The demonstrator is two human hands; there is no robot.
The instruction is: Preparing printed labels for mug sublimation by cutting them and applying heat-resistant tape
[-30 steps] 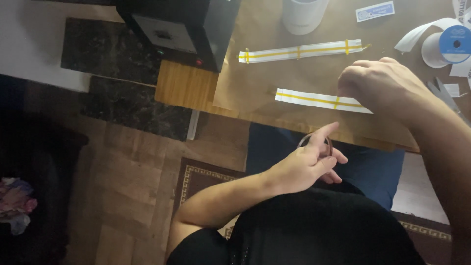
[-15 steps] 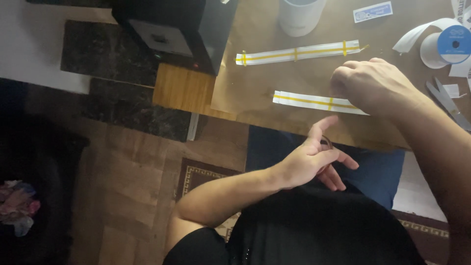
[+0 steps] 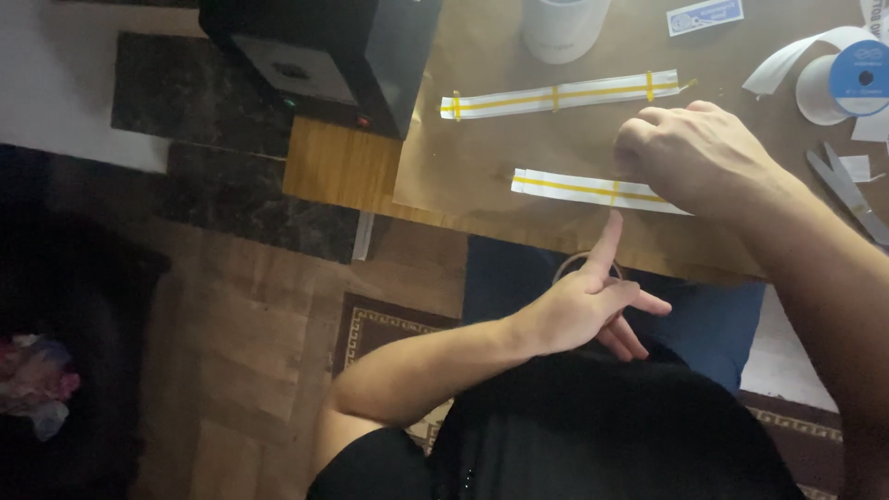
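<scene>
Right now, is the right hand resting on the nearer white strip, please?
Yes, the right hand presses on one end of the nearer white strip.

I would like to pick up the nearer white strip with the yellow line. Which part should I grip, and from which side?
Probably grip the nearer white strip at its free left end, coming from the left. It lies flat on the brown sheet, and the right hand covers its right end.

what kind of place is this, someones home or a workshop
Probably a home craft table rather than a workshop. The floor has wood planks and a patterned rug, and the table holds white strips with yellow tape, a roll of white ribbon and scissors.
</scene>
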